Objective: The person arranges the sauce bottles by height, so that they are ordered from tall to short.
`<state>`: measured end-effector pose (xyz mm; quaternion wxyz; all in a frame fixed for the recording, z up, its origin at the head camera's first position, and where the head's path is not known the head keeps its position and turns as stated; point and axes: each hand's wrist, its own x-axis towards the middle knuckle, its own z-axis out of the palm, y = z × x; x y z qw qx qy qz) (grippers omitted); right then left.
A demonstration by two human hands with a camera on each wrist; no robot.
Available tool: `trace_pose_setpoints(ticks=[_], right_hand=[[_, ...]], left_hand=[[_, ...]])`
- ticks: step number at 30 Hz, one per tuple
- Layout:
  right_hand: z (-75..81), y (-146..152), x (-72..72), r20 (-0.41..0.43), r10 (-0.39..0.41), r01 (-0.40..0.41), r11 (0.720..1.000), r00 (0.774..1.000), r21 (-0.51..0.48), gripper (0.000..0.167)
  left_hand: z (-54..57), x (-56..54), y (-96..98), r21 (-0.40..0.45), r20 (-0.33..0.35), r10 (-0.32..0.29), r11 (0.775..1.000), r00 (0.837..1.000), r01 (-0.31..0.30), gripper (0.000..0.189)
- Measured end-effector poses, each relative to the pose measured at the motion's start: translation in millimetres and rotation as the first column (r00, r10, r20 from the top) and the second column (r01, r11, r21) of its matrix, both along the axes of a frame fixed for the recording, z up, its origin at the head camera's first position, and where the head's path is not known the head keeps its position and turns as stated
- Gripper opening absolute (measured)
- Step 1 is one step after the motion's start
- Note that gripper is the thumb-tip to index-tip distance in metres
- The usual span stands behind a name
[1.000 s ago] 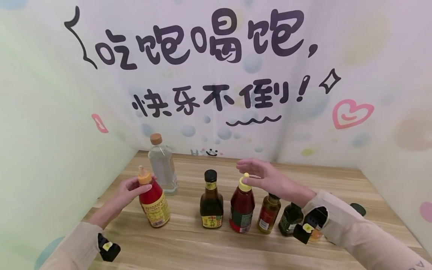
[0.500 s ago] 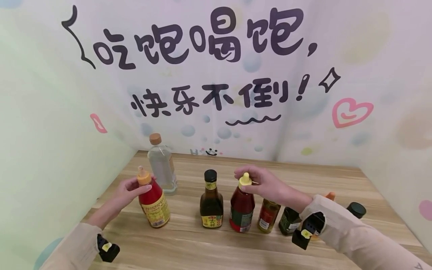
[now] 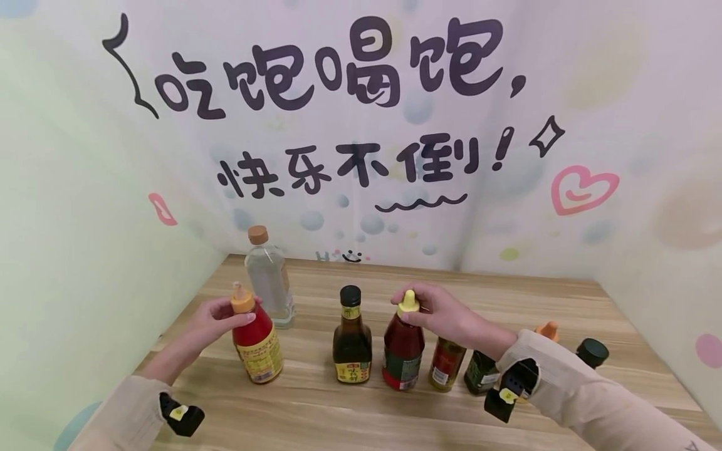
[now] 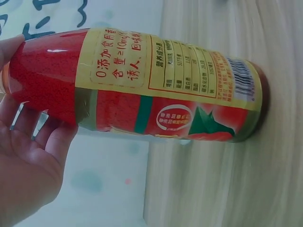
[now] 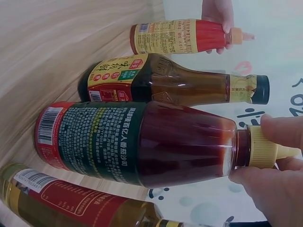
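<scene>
My left hand (image 3: 205,332) grips the neck of a red squeeze bottle (image 3: 258,351) with an orange nozzle cap, upright on the wooden table. In the left wrist view its yellow label (image 4: 189,71) and a printed red fruit show. Right of centre, my right hand (image 3: 451,316) holds the yellow nozzle cap (image 5: 262,146) of a dark red ketchup bottle (image 3: 403,351) between thumb and fingers. That bottle stands upright on the table. Between the two held bottles is a brown soy sauce bottle (image 3: 352,344) with a black cap.
A clear bottle (image 3: 271,282) with a brown cap stands behind the red one. Right of the ketchup are an amber bottle (image 3: 447,363), a dark green bottle (image 3: 481,373) and other capped ones, partly behind my sleeve (image 3: 570,376). A printed cloth (image 3: 361,225) backs the table.
My right hand has come down from above the ketchup bottle and its fingers have closed round the yellow cap. The left hand keeps its hold, and the bottles stand where they were.
</scene>
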<state>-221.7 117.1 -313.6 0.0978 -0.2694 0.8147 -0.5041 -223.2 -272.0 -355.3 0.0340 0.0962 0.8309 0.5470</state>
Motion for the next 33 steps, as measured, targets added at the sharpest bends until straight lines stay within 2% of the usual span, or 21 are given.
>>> trace_pose_setpoints(ticks=[4, 7, 13, 16, 21, 27, 33], right_hand=[[-0.7, 1, 0.4, -0.001, -0.004, 0.004, 1.000, 1.000, 0.005, 0.019], [-1.1, 2, 0.9, -0.016, -0.013, 0.014, 1.000, 1.000, 0.021, 0.018], [-1.7, 1, 0.2, -0.015, -0.007, 0.008, 1.000, 1.000, 0.026, 0.017], [-2.0, -1, -0.4, -0.013, -0.001, 0.001, 1.000, 1.000, 0.022, 0.016], [-2.4, -3, -0.7, -0.003, 0.003, -0.003, 1.000, 1.000, 0.023, 0.015], [-2.0, -2, 0.6, 0.008, -0.009, 0.009, 1.000, 1.000, 0.030, 0.016], [-1.6, -2, 1.3, 0.026, -0.016, 0.016, 1.000, 1.000, 0.019, 0.016]], left_hand=[[7.3, -1.8, 5.8, 0.002, 0.014, 0.013, 1.000, 1.000, -0.013, 0.046], [15.8, -5.1, 10.3, 0.008, -0.003, 0.012, 1.000, 1.000, -0.012, 0.046], [32.5, -13.5, 20.6, 0.029, -0.068, -0.052, 0.998, 0.996, 0.054, 0.042], [37.0, -17.9, 28.2, 0.043, -0.065, -0.074, 0.996, 0.995, 0.077, 0.042], [39.9, -25.1, 43.9, 0.065, -0.038, -0.106, 0.992, 0.994, 0.108, 0.044], [39.9, -37.6, 62.7, 0.038, -0.008, -0.075, 0.996, 0.997, 0.075, 0.049], [34.5, -50.6, 77.8, -0.019, -0.005, -0.028, 0.999, 1.000, 0.028, 0.050]])
